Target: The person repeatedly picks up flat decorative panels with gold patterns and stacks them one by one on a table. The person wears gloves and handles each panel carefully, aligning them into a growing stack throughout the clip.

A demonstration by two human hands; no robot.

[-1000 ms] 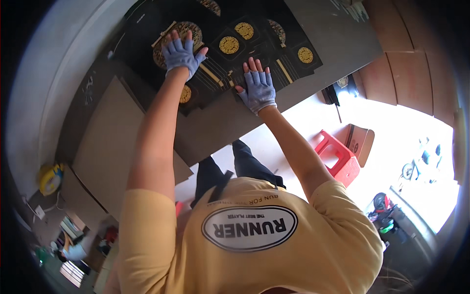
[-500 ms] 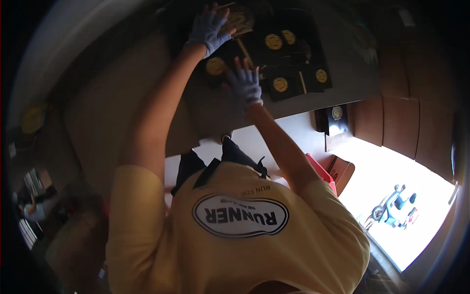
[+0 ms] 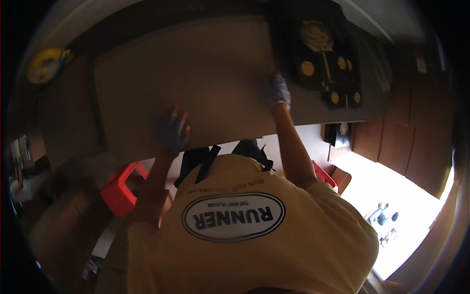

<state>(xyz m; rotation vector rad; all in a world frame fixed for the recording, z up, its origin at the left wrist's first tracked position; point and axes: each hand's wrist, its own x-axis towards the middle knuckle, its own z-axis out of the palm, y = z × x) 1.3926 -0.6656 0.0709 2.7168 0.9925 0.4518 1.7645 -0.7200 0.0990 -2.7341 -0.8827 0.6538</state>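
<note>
My left hand (image 3: pixel 172 131), in a grey-blue fingerless glove, is over the near part of a flat brown sheet-like surface (image 3: pixel 191 73) on the table. Its fingers are spread and nothing shows in them. Farther right, my right hand (image 3: pixel 278 92) wears a matching glove and is near the right edge of the brown surface. Motion blurs its fingers, so I cannot tell whether they grip anything. Beyond it, to the right, lie several flat black pieces (image 3: pixel 318 68) with round gold emblems; the farthest emblem is the largest.
A yellow round fan-like object (image 3: pixel 44 66) stands at the far left. Below the table edge are a red plastic stool (image 3: pixel 120 191) and another red item (image 3: pixel 324 177). Brown panels (image 3: pixel 391 132) line the right, beside a bright opening with a parked two-wheeler (image 3: pixel 382 215) outside.
Both hands have left the black pieces and come back over the brown surface, the left one much nearer my body. The view has swung left, so the black pieces sit farther right.
</note>
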